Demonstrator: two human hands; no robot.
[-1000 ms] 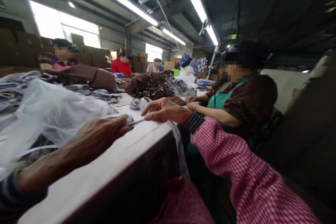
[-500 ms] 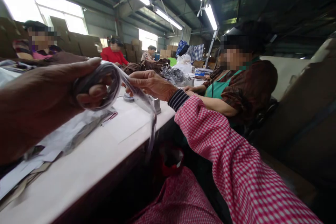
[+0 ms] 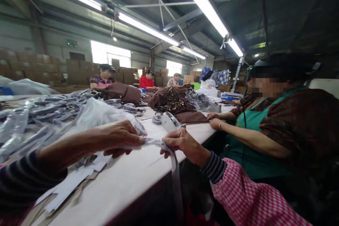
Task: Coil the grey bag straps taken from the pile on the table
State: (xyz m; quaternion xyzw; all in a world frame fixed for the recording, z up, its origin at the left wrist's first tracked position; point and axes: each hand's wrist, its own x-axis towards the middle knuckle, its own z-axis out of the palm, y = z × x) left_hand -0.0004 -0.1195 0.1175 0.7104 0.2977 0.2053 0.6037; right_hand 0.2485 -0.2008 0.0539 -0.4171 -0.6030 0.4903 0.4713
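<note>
A grey strap in clear plastic film [image 3: 176, 176] runs between my two hands, over the table's front edge. My left hand [image 3: 113, 139] pinches it with thumb and fingers; part of the strap lies hidden behind the fingers. My right hand [image 3: 185, 144] grips it a short way to the right, and a loose end hangs from there below the table edge. Just beyond my right hand stands a pale dispenser-like device [image 3: 169, 122], beside a small coiled strap [image 3: 156, 119].
Many film-wrapped straps [image 3: 53, 113] are heaped at the left of the white table [image 3: 127, 187]. Brown bags [image 3: 169, 99] are piled farther back. Paper strips [image 3: 71, 183] lie at the near left. A co-worker in a green apron [image 3: 254, 141] sits close on the right.
Both hands have come lower in the view. The coil that showed round my left fingers is no longer seen there; a short stretch now spans between the hands. The view has turned left.
</note>
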